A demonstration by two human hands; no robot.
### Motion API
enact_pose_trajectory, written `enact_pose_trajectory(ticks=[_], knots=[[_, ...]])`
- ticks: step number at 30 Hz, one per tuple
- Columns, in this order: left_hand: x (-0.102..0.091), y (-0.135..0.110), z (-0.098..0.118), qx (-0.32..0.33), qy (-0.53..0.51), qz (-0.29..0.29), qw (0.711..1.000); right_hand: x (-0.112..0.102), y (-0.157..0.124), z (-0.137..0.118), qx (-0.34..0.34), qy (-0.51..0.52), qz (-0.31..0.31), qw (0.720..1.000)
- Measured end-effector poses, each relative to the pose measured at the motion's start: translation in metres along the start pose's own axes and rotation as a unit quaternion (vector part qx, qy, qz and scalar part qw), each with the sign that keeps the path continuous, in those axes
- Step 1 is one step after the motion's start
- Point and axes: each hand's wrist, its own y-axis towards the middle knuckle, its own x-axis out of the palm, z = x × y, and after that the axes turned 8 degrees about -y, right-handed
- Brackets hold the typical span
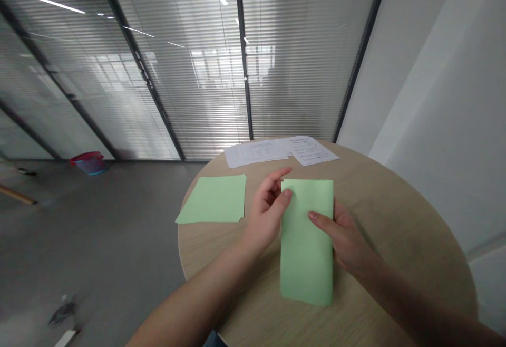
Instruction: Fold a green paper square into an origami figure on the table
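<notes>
A light green sheet of paper (306, 252), folded into a tall narrow rectangle, is held up over the table between both hands. My left hand (271, 204) pinches its upper left corner, thumb on the front face and index finger stretched out behind the top edge. On the right edge, my right hand (343, 231) grips the paper with the thumb flat on the front; its other fingers are hidden behind. Left of my left hand lies a stack of green paper (215, 199), its edges slightly uneven.
The round wooden table (403, 231) bears printed white sheets (261, 152) at its far edge. Beyond it stands a glass partition with blinds (292, 73), and a white wall (443, 99) rises at right. A red and blue basket (90, 163) sits on the grey floor at left.
</notes>
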Motion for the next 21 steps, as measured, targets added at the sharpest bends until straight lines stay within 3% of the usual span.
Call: enact_pose_trajectory(ticks=[7, 17, 21], knots=[[0.001, -0.003, 0.006, 0.021, -0.118, -0.031, 0.992, 0.007, -0.008, -0.005, 0.011, 0.042, 0.008, 0.999], [0.004, -0.004, 0.004, 0.030, -0.065, 0.006, 0.997, 0.003, -0.004, -0.002, 0.002, -0.002, 0.033, 0.999], [-0.001, -0.001, -0.003, 0.012, -0.098, 0.005, 0.995, -0.001, -0.003, -0.005, 0.005, -0.016, 0.059, 0.998]])
